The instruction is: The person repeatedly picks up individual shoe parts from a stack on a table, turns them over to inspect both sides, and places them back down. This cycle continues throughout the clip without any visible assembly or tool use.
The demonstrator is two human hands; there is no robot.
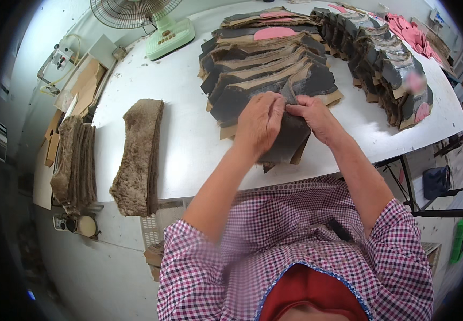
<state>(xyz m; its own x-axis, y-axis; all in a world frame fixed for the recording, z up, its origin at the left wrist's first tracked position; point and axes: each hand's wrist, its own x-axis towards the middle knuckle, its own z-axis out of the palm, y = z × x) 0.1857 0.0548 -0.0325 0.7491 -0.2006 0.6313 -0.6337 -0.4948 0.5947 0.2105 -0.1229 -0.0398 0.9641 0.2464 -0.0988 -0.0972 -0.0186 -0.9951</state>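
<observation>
I judge I'm mid-separation: my left hand [259, 125] and right hand [313, 115] pinch the near dark cut piece [290, 136] at its top edge, which next needs a careful peel apart.

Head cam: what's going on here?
A person at a white table grips a dark grey cut piece with both hands: left hand and right hand pinch its upper edge at the table's near side. Behind it lies a fanned stack of similar pieces. A brown fleece stack sits to the left, and a green fan stands at the far edge.
</observation>
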